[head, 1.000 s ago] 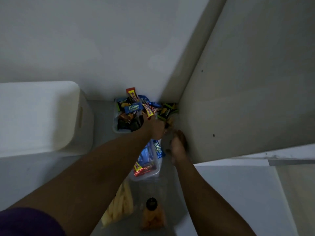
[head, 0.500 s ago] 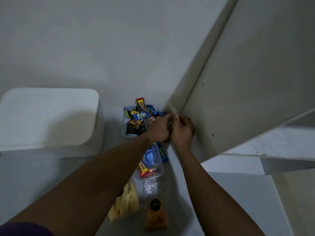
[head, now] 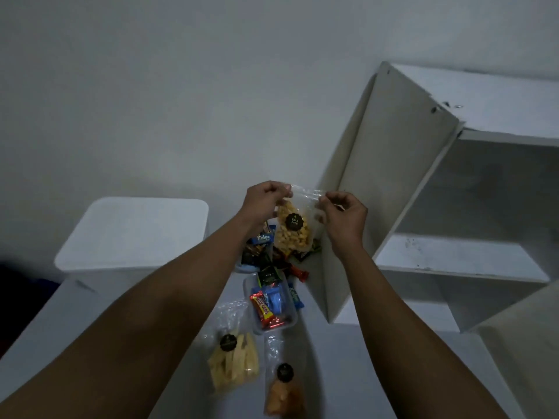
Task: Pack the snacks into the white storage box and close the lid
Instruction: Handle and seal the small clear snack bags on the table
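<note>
A clear bag of yellow puffed snacks (head: 292,234) with a dark round label hangs in the air above the snack pile. My left hand (head: 263,201) pinches its top left corner and my right hand (head: 343,213) pinches its top right corner. The white storage box (head: 133,234) stands at the left with its lid on. Below the bag, a clear tray (head: 290,323) holds wrapped bars, and more wrapped sweets (head: 257,255) lie piled in a second tray behind it. Nearer me lie a bag of pale sticks (head: 234,362) and a bag of orange snacks (head: 284,396).
A white cabinet door (head: 378,189) stands open just right of my hands, with white shelves (head: 459,261) behind it. A white wall runs along the back. All the snacks rest on a white surface (head: 90,322).
Both hands have lifted the bag of yellow puffed snacks up out of the pile by the cabinet door. The view has tilted up, showing the cabinet shelves.
</note>
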Tool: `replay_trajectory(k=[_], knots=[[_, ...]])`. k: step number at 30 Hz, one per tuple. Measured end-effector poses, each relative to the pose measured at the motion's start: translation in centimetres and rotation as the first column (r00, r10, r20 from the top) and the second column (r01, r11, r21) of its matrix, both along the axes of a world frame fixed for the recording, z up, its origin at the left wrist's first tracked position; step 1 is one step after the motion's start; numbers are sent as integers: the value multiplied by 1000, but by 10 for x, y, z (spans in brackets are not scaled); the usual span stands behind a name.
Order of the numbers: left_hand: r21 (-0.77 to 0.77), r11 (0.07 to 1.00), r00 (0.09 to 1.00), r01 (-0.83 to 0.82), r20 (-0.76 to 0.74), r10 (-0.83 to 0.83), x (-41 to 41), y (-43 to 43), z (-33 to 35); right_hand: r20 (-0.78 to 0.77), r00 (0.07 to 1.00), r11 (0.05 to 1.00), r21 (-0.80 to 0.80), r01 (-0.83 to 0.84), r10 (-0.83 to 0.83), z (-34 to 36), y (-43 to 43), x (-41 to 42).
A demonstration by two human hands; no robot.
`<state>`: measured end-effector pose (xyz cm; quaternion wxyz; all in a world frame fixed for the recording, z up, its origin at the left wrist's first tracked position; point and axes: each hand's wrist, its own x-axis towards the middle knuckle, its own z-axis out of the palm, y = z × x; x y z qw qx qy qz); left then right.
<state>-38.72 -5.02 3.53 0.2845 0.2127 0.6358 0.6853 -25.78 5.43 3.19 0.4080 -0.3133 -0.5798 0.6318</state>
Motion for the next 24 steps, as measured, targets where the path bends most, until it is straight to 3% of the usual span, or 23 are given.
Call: replay_trajectory(k=[3,7,14,16,18,20,22,24], knots=[[34,999,999,-11,-42,12,7,-11,23,-10,996,995,40,-87,87,26,-3,7],[54,998,996,-22,-88,27,15,-24,47,144,967,961,152,-230,209,56,-6,10],[140,990,999,33,-11,-32,18,-41,73,110,978,963,184,-198,180,85,-16,12],[143,989,999,35,-29,-31,18,-42,79,141,974,943,259,-208,176,90,-14,11],[121,991,995,58,-88,-48,19,-43,83,233,959,877,413,-247,160,99,-13,10],[83,992,983,92,-166,-78,20,-42,86,399,909,745,569,-348,120,108,-13,6],[61,992,970,113,-224,-97,23,-40,89,515,854,636,635,-440,76,117,-13,1],[61,992,961,107,-264,-87,24,-39,90,563,825,592,647,-480,54,122,-12,-3]])
